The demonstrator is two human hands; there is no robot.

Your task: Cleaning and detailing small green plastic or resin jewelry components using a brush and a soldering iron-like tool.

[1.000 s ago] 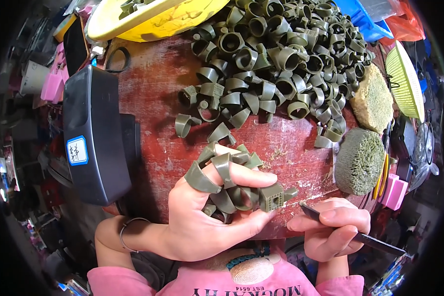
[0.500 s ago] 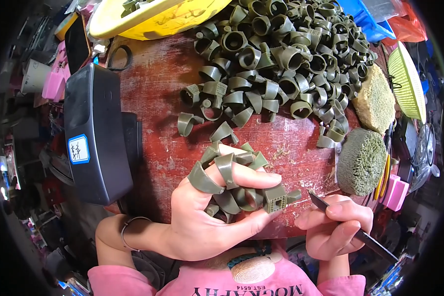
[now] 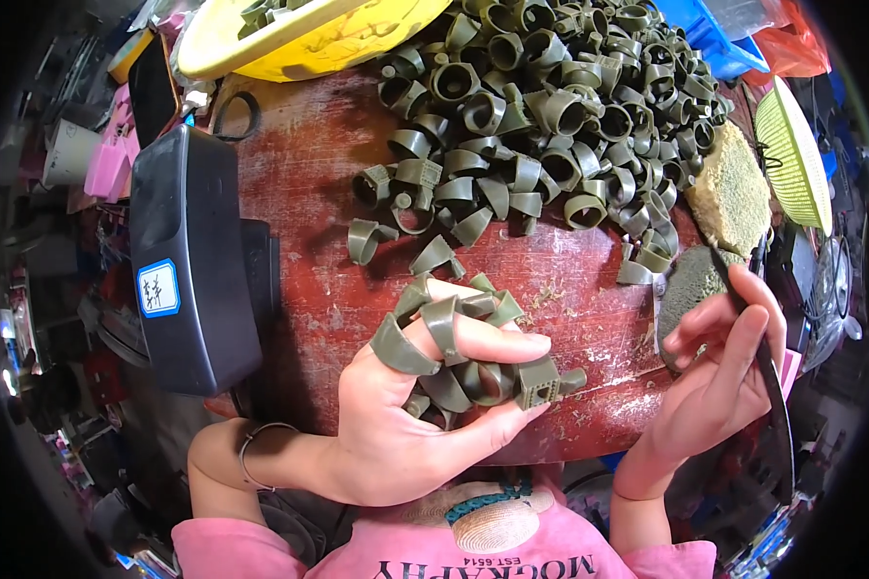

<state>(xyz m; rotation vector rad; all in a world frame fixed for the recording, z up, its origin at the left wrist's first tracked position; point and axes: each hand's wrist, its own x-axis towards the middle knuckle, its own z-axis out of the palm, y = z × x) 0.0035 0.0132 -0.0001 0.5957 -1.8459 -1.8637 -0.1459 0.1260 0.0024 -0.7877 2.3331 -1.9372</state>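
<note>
My left hand is closed around a cluster of olive-green, wax-like rings. One ring with a square, dotted head and a short stub is pinched between thumb and forefinger. Other rings, such as a wide smooth band, sit round the fingers or in the palm. At the right, my right hand is raised, closed on a slim black pointed tool. The tool's tip is by a beige porous block and a grey-green porous block, which the hand partly covers. I cannot tell whether it touches either.
A large heap of olive-green rings covers the far side of the worn red table. A dark box-shaped device stands at the left. A yellow basin, a blue tray and a light-green basket line the edges.
My right hand has moved right and up with the black tool, away from the pinched ring to the porous blocks. My left hand has stayed nearly still, holding the rings.
</note>
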